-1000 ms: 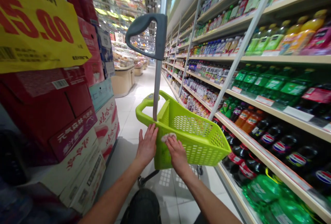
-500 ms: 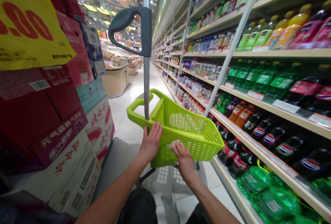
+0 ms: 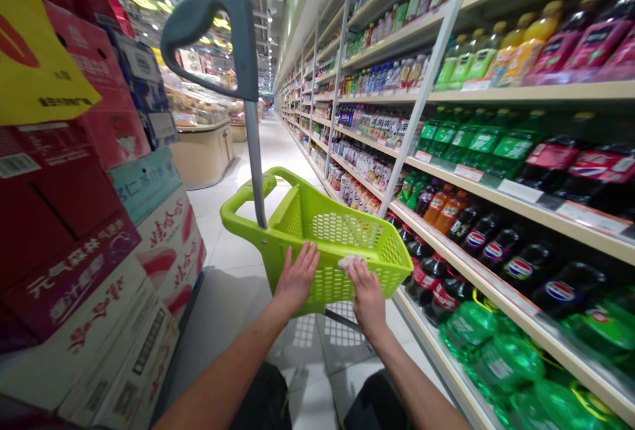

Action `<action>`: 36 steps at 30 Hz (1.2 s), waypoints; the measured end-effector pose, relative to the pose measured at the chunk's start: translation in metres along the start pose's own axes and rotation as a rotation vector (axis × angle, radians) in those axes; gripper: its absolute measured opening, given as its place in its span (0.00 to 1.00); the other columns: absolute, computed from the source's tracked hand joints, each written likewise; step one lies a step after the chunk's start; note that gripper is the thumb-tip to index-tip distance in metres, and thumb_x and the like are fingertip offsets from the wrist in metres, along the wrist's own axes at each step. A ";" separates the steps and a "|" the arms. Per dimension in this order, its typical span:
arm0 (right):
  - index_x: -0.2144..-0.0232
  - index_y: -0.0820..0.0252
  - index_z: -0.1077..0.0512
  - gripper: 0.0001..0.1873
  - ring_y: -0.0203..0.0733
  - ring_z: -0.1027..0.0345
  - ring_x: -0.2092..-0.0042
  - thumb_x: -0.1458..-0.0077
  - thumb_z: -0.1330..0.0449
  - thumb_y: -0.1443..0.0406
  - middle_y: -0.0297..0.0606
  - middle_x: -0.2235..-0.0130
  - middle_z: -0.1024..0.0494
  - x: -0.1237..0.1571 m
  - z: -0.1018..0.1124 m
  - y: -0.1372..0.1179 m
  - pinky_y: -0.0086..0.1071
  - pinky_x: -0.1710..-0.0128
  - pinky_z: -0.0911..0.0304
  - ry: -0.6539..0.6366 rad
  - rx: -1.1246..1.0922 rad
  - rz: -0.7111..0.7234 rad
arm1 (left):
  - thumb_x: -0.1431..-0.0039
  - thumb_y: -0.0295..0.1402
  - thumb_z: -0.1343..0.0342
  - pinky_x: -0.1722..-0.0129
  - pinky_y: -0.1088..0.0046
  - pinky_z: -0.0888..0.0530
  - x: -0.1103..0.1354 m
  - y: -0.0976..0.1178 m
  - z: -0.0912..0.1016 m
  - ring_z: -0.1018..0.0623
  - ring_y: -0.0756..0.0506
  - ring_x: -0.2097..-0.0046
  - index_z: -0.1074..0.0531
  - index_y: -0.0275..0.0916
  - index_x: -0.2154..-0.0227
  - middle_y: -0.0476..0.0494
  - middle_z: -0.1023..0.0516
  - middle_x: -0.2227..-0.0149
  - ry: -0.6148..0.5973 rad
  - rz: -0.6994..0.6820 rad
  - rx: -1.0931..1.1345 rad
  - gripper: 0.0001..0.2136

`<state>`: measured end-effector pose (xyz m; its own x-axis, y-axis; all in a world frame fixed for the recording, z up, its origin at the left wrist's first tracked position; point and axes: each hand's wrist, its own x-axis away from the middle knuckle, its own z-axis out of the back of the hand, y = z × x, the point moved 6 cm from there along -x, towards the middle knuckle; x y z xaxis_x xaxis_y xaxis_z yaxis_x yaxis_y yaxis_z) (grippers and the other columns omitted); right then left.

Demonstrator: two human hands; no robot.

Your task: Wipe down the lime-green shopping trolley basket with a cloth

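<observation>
Green plastic basket (image 3: pixel 347 228) stands on the aisle floor beside the drinks shelf (image 3: pixel 516 190). Left hand (image 3: pixel 296 278) lies flat, released, on its near wall; right hand (image 3: pixel 368 294) grasps a white cloth (image 3: pixel 351 262) at the rim. Both hands have shifted rightward along the wall

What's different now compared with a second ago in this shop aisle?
The right hand, pressing a whitish cloth, has slid rightward along the near rim of the green basket. The left hand, flat on the basket's side, shifted right as well. The cloth stays held; the grey handle remains untouched.
</observation>
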<state>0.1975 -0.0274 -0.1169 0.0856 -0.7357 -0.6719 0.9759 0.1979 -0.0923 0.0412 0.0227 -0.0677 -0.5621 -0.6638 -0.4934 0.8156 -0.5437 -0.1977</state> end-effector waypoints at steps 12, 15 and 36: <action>0.48 0.62 0.39 0.30 0.44 0.54 0.40 0.53 0.57 0.80 0.43 0.44 0.39 0.022 0.007 0.047 0.43 0.46 0.52 0.047 0.056 -0.076 | 0.50 0.20 0.61 0.44 0.50 0.49 -0.010 0.022 -0.009 0.47 0.43 0.39 0.44 0.36 0.45 0.42 0.46 0.40 -0.084 -0.053 -0.009 0.26; 0.50 0.62 0.36 0.30 0.45 0.49 0.42 0.55 0.56 0.80 0.44 0.46 0.36 0.024 0.003 0.054 0.42 0.49 0.48 -0.006 0.084 -0.081 | 0.50 0.20 0.62 0.43 0.51 0.49 -0.014 0.030 -0.011 0.46 0.44 0.39 0.43 0.37 0.46 0.43 0.45 0.41 -0.077 -0.067 -0.007 0.26; 0.51 0.61 0.36 0.31 0.43 0.46 0.43 0.57 0.57 0.80 0.43 0.47 0.35 0.046 0.023 0.129 0.41 0.49 0.45 0.055 0.151 -0.199 | 0.48 0.21 0.61 0.43 0.51 0.50 -0.018 0.045 -0.019 0.47 0.44 0.39 0.43 0.36 0.46 0.43 0.46 0.40 -0.069 -0.100 0.019 0.25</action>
<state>0.3315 -0.0502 -0.1427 -0.1178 -0.7133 -0.6909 0.9918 -0.0492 -0.1184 0.0909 0.0197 -0.0842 -0.6494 -0.6388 -0.4127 0.7524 -0.6186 -0.2263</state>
